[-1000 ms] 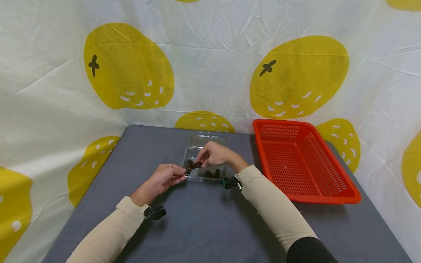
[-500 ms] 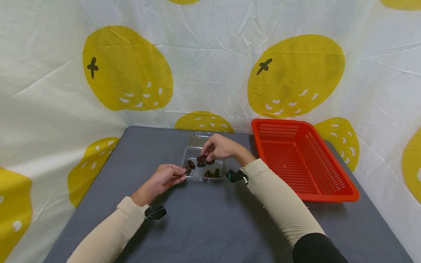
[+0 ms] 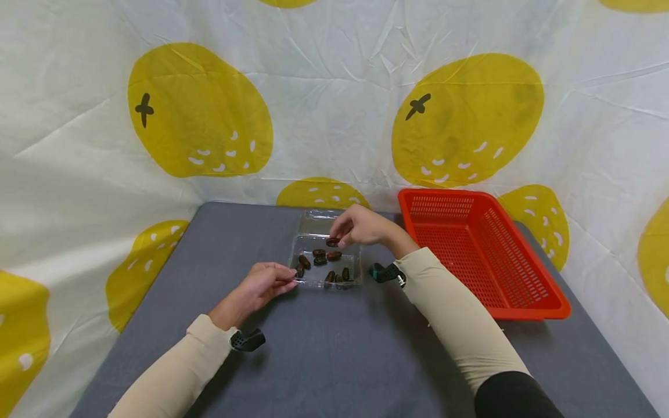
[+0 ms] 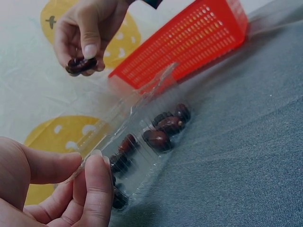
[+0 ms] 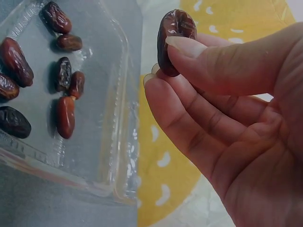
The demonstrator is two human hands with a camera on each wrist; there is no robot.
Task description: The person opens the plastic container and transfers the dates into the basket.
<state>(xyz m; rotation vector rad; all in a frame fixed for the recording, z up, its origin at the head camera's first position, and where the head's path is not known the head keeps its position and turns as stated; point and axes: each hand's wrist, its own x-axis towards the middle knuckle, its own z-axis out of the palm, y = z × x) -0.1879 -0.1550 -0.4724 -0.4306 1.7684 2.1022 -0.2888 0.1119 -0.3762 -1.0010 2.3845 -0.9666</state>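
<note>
While a person's right hand (image 3: 363, 225) holds a fingertip grip near the middle of the scene, a broad white sheet (image 3: 329, 116) printed with yellow fruit shapes (image 3: 201, 110) hangs well beyond it. Beneath the grip spreads a grey tabletop (image 3: 324, 354). To the right of the grip stands a red perforated basket (image 3: 470, 249). Below the grip, on its near side, sits a clear plastic box (image 3: 355, 261), its lid (image 3: 313, 223) swung open toward the sheet, left of the fingers. Several dark, wrinkled dates (image 3: 333, 255) lie scattered inside the box.

Two mishaps seem possible. The held date (image 5: 175, 23) could slip, since its skin looks glossy and only fingertips bear it; dropped from here, it might land on the lid or the tabletop. The light-looking box could skid or tip if the left hand (image 3: 265, 283) tugs at its rim.

That left hand, nearer the person and left of the right-hand grip, pinches the box's near left corner, thumb against fingers on the rim. The right thumb and forefinger are clamped on one date, parted only by its thickness; the other fingers bend loosely below. This date is clear of the box.
</note>
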